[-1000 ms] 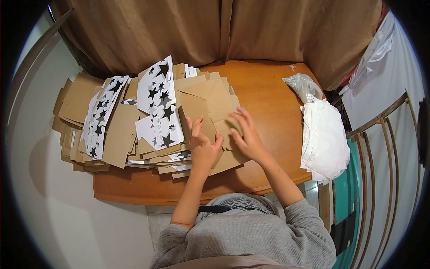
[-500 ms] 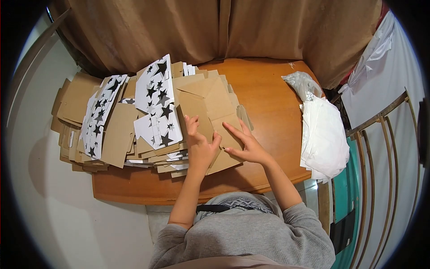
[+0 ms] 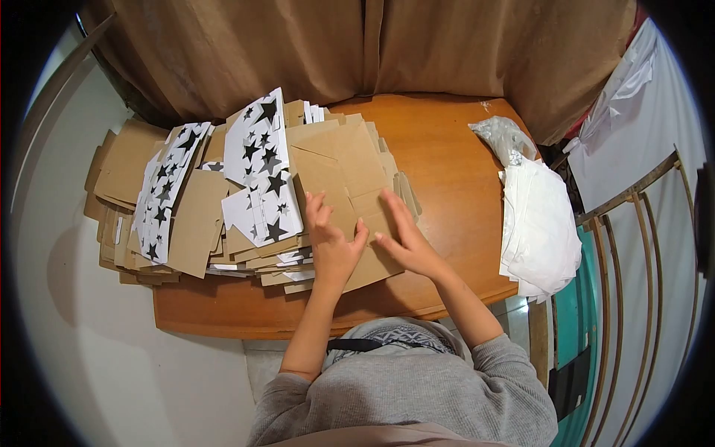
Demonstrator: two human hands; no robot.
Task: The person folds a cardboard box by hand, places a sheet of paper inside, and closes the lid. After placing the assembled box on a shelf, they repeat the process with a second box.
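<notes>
A flat brown cardboard piece [image 3: 328, 160] with fold lines and slits lies on top of the pile in front of me. My left hand [image 3: 331, 242] rests at its lower left part, fingers apart and partly curled, thumb pointing up. On its right part is my right hand [image 3: 410, 242], fingers stretched out and spread. Neither hand grips anything that I can see. Just left of the brown piece sits a white cardboard piece with black stars [image 3: 257, 167].
More stacked cardboard [image 3: 130, 167] and another star-printed piece [image 3: 167, 190] cover the left of the wooden table [image 3: 454, 186]. At the right edge are white sheets [image 3: 538, 227] and a clear plastic bag [image 3: 503, 138]. Brown curtains [image 3: 439, 52] hang behind.
My right hand has shifted slightly, its fingers now straighter and closer together, and its thumb has moved a little up the cardboard. My left hand has barely moved.
</notes>
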